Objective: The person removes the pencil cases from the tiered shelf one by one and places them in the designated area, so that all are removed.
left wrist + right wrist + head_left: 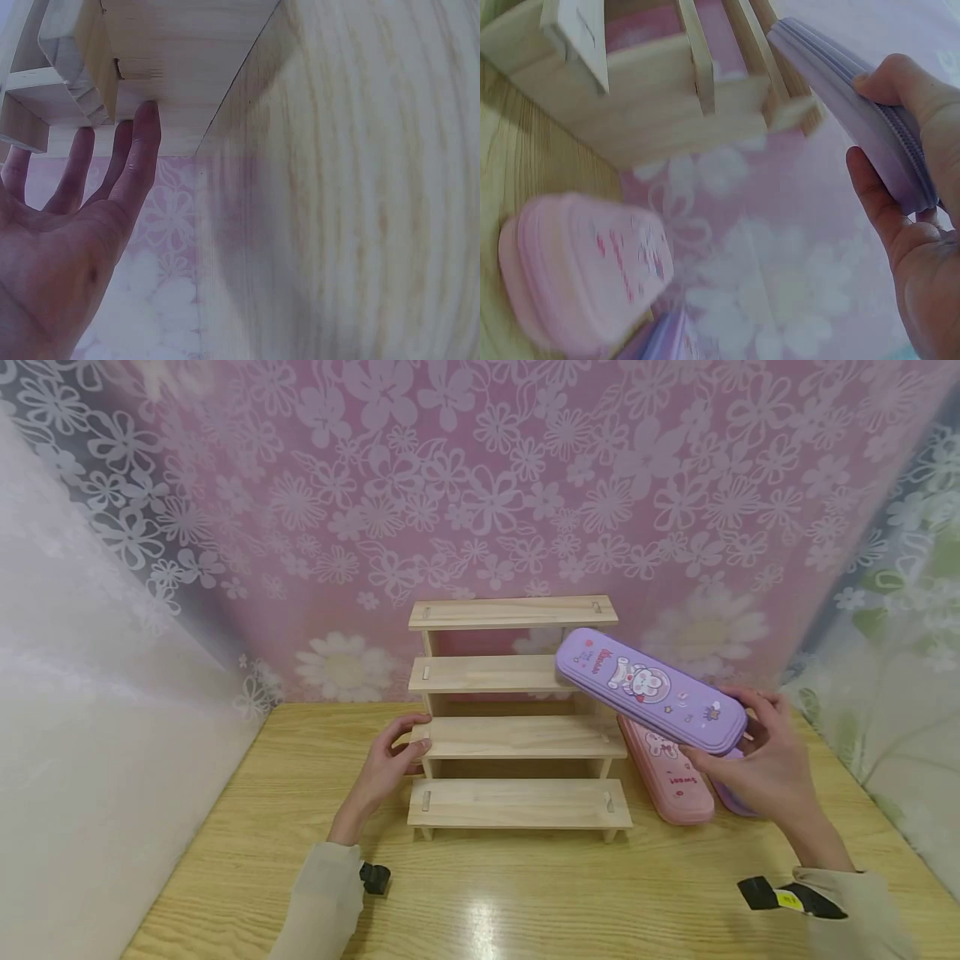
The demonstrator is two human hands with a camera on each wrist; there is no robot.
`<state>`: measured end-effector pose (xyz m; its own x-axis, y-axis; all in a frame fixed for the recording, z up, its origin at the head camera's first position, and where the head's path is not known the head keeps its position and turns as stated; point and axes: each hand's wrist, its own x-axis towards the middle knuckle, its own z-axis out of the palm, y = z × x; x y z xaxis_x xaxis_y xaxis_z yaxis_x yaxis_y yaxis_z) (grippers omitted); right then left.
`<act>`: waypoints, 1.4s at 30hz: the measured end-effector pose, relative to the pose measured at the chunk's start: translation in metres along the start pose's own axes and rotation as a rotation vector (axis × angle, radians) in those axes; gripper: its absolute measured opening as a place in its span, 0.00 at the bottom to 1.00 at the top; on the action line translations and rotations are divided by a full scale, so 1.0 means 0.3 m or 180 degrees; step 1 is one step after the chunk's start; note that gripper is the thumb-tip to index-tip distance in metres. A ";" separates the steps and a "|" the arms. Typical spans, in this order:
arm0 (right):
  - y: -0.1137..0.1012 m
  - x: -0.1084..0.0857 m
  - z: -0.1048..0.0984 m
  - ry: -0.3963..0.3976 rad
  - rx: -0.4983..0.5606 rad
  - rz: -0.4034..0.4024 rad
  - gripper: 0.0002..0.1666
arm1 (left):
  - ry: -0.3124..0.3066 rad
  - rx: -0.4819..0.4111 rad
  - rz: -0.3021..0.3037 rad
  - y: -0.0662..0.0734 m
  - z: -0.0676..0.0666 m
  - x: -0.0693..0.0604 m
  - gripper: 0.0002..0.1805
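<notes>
A purple pencil case (645, 685) with a bunny print is tilted in the air, overlapping the right side of a stepped wooden shelf (517, 737). My right hand (772, 760) grips its lower right end, thumb and fingers on opposite sides. Its zipper edge shows in the right wrist view. My left hand (390, 760) holds the left end of the shelf's second step from the bottom. Fingers (139, 161) reach against the shelf's side in the left wrist view. Right of the shelf lies a pink pencil case (678, 785), and another purple case (731, 797) is mostly hidden behind it.
The shelf stands on a wood-grain table (480, 885), near a pink flowered curtain (480, 485) at the back. Pale curtains hang on both sides. A black wrist strap (806, 900) is on the right sleeve, and a black device (375, 877) on the left.
</notes>
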<state>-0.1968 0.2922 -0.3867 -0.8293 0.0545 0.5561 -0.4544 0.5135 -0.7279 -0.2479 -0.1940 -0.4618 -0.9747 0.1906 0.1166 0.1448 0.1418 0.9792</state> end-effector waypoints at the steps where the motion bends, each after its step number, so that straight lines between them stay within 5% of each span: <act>1: 0.010 -0.006 -0.014 0.0069 -0.0018 0.0023 0.54 | -0.0002 0.0001 0.0003 -0.001 0.000 0.001 0.23; 10: 0.059 -0.044 -0.116 0.0644 0.0574 0.0416 0.54 | 0.0019 -0.0021 -0.0010 0.003 0.003 0.000 0.23; 25: 0.180 -0.111 -0.202 0.1143 -0.0495 0.1000 0.50 | 0.0017 -0.0013 0.0004 0.009 0.004 -0.002 0.23; 32: 0.277 -0.145 -0.246 0.1320 -0.0699 0.1181 0.46 | -0.0002 -0.0007 -0.0009 0.010 0.003 -0.006 0.23; 42: 0.353 -0.179 -0.285 0.1332 -0.1222 0.1258 0.47 | -0.0008 0.0012 -0.0028 0.008 0.002 -0.004 0.24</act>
<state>-0.1727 0.4170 -0.4594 -0.6786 0.5863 0.4426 0.0674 0.6497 -0.7572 -0.2462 -0.1933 -0.4596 -0.9756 0.1916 0.1076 0.1369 0.1471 0.9796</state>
